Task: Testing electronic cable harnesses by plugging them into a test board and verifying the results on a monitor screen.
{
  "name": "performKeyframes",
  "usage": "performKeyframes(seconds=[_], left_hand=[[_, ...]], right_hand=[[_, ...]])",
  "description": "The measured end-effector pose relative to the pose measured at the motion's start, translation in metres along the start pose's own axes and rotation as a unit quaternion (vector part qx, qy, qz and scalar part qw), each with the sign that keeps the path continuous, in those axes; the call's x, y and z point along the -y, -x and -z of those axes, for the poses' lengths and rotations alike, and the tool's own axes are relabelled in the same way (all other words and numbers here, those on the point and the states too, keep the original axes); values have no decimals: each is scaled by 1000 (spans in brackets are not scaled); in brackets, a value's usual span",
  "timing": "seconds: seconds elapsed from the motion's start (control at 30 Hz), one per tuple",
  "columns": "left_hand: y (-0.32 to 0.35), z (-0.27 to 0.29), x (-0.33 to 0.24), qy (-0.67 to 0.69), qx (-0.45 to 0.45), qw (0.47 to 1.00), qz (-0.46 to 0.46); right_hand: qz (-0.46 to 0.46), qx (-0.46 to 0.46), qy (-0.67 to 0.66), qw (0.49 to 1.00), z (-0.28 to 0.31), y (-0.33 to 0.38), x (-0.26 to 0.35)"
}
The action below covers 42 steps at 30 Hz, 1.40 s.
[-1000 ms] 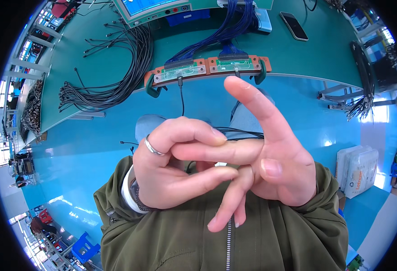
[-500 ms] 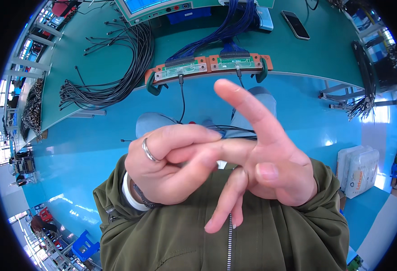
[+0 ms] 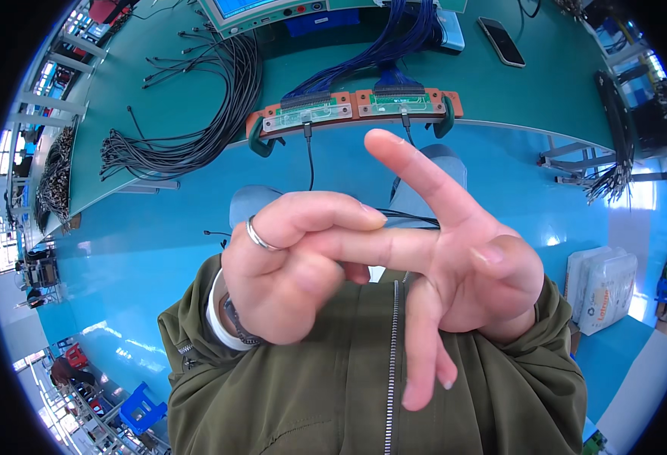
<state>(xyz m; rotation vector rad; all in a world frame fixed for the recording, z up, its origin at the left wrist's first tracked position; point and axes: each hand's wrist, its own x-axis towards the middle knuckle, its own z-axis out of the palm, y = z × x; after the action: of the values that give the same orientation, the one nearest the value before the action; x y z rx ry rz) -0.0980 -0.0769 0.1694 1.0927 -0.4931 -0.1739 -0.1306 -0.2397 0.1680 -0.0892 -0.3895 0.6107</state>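
**Two hands crossed over a thin black wire, in front of the green bench**

Nearest the camera is the olive jacket (image 3: 364,394) with its zip running down the middle. Just above it the left hand (image 3: 288,273) is curled into a loose fist, a silver ring (image 3: 260,235) on one finger, and its forefinger lies across the fingers of the right hand (image 3: 462,265). The right hand is half spread: one finger points up toward the bench, two hang down over the zip, the thumb is folded against the palm. A thin black wire (image 3: 405,218) passes just behind the two hands where they meet; whether any finger pinches it cannot be told.

Beyond the hands lies the blue floor (image 3: 159,235), and right of the hands a white bundle (image 3: 602,284) sits on it. Farther off is the green bench (image 3: 197,91). Clamped at its near edge are two orange fixtures (image 3: 360,106). Left of the fixtures a sheaf of black cables (image 3: 189,136) fans out; behind them blue cables (image 3: 382,53) run up to a monitor (image 3: 257,9). Right of the fixtures lies a phone (image 3: 502,42).
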Motion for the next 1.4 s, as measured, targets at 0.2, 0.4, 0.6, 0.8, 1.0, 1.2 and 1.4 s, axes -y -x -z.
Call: performKeyframes(seconds=[0.2,0.4,0.6,0.8,1.0,1.2,1.4], left_hand=[[-3,15,0,-119,128,982,-66],[2,19,-2,-143,133,979,-52],[0,19,-1,-178,147,968,-99],[-7,20,3,-179,189,956,-133],[-10,22,5,-163,174,960,-147],[-7,22,4,-178,149,963,-136],[-3,24,3,-158,130,975,-90]], right_hand=[[-4,31,-99,995,-6,-1,-1],[4,42,-124,991,-7,-1,-3],[-5,39,-128,991,-5,-1,0],[12,30,-155,987,-6,-1,-3],[20,25,-189,982,-6,-2,-3],[-7,18,-206,978,-5,-2,-1],[-17,-13,-211,977,-7,-2,1]])
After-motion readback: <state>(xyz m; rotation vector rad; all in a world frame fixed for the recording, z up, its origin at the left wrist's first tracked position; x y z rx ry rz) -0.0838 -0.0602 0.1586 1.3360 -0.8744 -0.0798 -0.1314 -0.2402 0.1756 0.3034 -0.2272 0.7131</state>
